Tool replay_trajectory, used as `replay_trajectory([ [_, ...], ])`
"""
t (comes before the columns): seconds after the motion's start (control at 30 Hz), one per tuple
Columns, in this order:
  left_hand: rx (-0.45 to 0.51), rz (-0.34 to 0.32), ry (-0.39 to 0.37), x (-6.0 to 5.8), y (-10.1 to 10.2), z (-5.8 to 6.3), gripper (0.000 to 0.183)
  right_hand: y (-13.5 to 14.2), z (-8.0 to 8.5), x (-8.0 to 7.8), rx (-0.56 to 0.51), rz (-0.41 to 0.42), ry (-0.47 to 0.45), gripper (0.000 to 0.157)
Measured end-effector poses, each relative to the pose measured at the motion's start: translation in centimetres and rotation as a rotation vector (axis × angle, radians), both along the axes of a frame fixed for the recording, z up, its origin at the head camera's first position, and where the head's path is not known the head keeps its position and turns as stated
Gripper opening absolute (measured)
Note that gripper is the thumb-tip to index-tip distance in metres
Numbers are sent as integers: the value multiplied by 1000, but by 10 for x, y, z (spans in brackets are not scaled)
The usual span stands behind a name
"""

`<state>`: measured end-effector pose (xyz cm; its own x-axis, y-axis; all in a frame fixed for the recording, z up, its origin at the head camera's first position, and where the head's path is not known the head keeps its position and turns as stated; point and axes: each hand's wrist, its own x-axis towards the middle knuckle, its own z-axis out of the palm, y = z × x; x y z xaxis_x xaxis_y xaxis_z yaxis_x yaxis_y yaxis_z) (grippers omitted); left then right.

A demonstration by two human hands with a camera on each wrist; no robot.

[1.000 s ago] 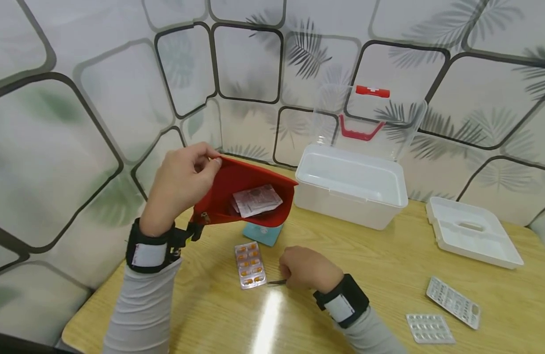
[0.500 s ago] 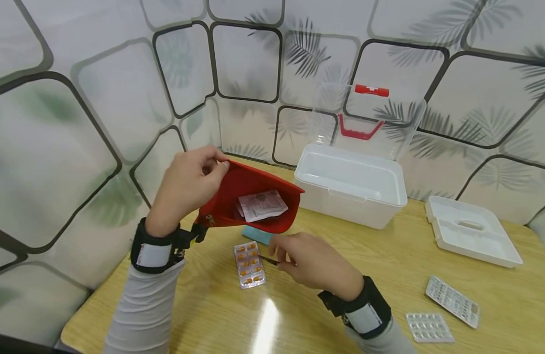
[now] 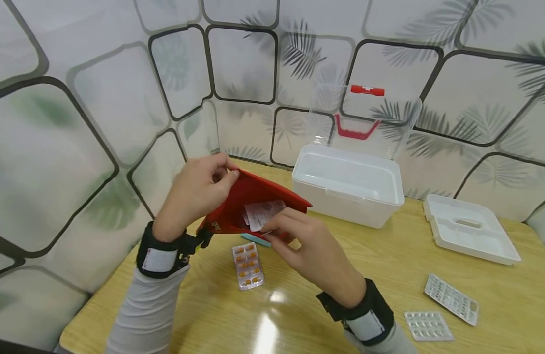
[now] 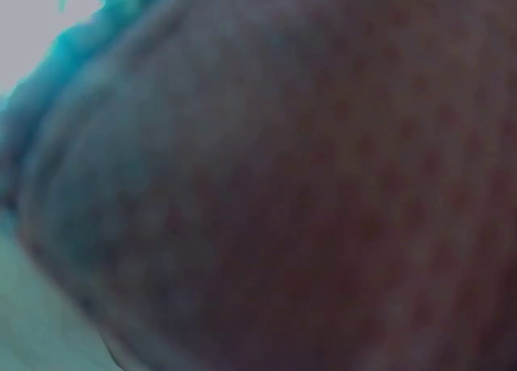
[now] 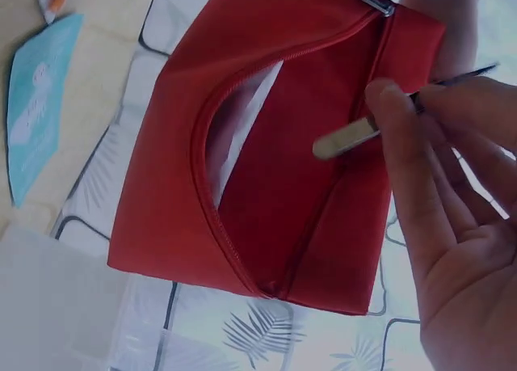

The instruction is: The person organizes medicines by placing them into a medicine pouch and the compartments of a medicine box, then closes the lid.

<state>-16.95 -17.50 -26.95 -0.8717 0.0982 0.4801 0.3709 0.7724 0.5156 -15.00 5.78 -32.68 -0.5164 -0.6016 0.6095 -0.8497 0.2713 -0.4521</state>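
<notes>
My left hand [image 3: 194, 194] pinches the top edge of a red zip pouch [image 3: 250, 184], holding it tilted above the table with its mouth gaping. Pale printed sachets [image 3: 260, 214] show inside. At the pouch's opening, my right hand [image 3: 314, 248] pinches slim tweezers [image 5: 347, 139] between thumb and fingers. Their flat rounded end points toward the red lining in the right wrist view, while the thin dark tip sticks out behind the fingers. A blister pack of orange capsules [image 3: 247, 265] lies below on the table. Dark blur fills most of the left wrist view.
A blue packet [image 5: 40, 104] lies partly hidden under the pouch. Behind stands a white box [image 3: 343, 204] with its clear lid raised. To its right is a white tray insert [image 3: 471, 236]. Two silver blister packs [image 3: 451, 299] [image 3: 428, 325] lie at the table's right front.
My right hand has lifted the tweezers from the table beside the capsule pack up to the pouch's mouth. The left hand and pouch have shifted slightly right and down.
</notes>
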Motion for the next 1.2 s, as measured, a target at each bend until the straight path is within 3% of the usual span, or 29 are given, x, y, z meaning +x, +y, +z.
replay_trajectory([
  [0.17,8,-37,-10,3,4,0,13,-3,-3,-3,37,-126,57,17],
  [0.43,-2,-43,5,5,5,0,12,-6,-13,-10,159,-259,1,33],
  [0.7,-6,-53,11,4,5,0,13,-6,-17,-12,201,-198,-39,37],
  [1.0,-3,-50,15,2,3,1,13,-6,-14,-8,62,-141,16,16],
  [1.2,0,-51,20,0,2,0,15,-7,-15,-5,58,-106,9,15],
])
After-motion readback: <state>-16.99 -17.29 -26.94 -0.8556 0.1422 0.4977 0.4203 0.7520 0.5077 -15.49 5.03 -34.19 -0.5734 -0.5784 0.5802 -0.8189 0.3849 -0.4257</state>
